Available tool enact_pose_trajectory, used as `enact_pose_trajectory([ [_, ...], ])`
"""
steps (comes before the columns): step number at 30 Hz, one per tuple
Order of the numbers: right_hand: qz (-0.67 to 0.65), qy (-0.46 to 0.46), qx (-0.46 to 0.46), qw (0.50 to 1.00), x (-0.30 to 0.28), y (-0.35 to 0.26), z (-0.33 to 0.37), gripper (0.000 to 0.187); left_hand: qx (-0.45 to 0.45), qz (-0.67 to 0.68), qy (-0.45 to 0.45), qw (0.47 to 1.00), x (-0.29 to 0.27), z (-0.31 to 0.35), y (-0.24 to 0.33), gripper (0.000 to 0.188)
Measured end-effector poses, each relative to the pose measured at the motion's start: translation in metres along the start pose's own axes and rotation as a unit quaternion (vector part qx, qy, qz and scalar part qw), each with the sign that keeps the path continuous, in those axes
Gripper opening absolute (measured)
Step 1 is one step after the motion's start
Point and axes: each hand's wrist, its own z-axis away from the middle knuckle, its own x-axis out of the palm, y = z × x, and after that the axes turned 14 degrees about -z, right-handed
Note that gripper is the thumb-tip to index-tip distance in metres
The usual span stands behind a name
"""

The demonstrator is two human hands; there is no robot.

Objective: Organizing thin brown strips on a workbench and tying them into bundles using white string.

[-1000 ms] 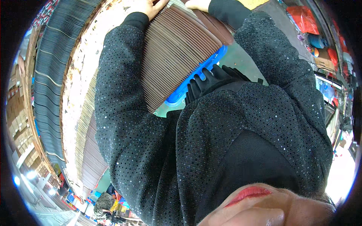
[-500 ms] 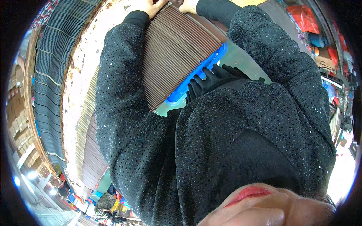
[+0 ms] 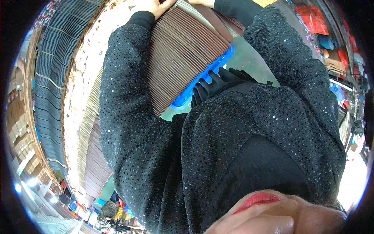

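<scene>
A tightly packed row of thin brown strips (image 3: 183,54) stands in front of me. At its far left end is my left hand (image 3: 155,7), its thumb stretched toward the strips; the other fingers are cut off by the upper edge. My right hand (image 3: 202,2) shows only as a sliver at the top edge, beyond the far right end of the row, its fingers out of sight. Between the row and my right sleeve a flat, smooth brown piece (image 3: 218,24) slants down; whether the right hand holds it is hidden. A blue plastic tray (image 3: 222,58) borders the row's near right side.
Along the left runs a pale, worn table edge (image 3: 78,78) with a long row of dark strips (image 3: 54,85) beyond it. More brown strips (image 3: 97,167) lie by my left elbow. A red plastic bag (image 3: 311,19) sits at the upper right, above the green surface (image 3: 253,58).
My right hand and forearm have moved right and slightly up, away from the left hand. More of the flat brown piece shows beside the row. The left hand has barely moved.
</scene>
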Motion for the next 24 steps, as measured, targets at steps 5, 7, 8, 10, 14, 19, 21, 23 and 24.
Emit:
enact_pose_trajectory([
  [5, 0.015, 0.002, -0.069, 0.997, 0.020, -0.004, 0.001, 0.043, -0.026, -0.011, -0.023, 0.999, 0.005, -0.002, -0.009, 0.040],
  [7, 0.030, -0.044, -0.011, 0.999, 0.025, -0.006, 0.000, 0.045, -0.042, -0.016, -0.068, 0.997, 0.002, -0.001, -0.005, 0.042],
  [8, 0.029, -0.045, -0.012, 0.998, 0.026, -0.006, 0.001, 0.045, -0.051, -0.021, -0.077, 0.995, 0.000, -0.001, -0.005, 0.043],
  [10, 0.005, -0.050, -0.001, 0.999, 0.028, -0.007, 0.000, 0.048, -0.030, -0.029, -0.045, 0.998, 0.006, 0.001, -0.016, 0.042],
  [14, 0.006, -0.011, 0.008, 1.000, 0.028, -0.003, -0.004, 0.053, -0.043, -0.027, -0.056, 0.997, 0.002, -0.001, -0.006, 0.044],
  [19, 0.068, -0.040, -0.029, 0.996, 0.034, -0.013, -0.006, 0.049, -0.072, -0.025, -0.126, 0.989, -0.002, 0.000, -0.012, 0.051],
  [21, 0.056, -0.036, -0.034, 0.997, 0.036, -0.008, -0.007, 0.047, -0.014, -0.052, -0.046, 0.997, 0.002, 0.001, -0.012, 0.052],
  [23, 0.059, -0.026, -0.004, 0.998, 0.034, -0.006, -0.008, 0.048, -0.031, -0.036, -0.067, 0.997, 0.003, -0.005, -0.004, 0.053],
  [24, 0.044, -0.024, -0.014, 0.999, 0.032, -0.007, -0.006, 0.045, -0.057, -0.025, -0.087, 0.994, 0.002, -0.005, -0.003, 0.054],
])
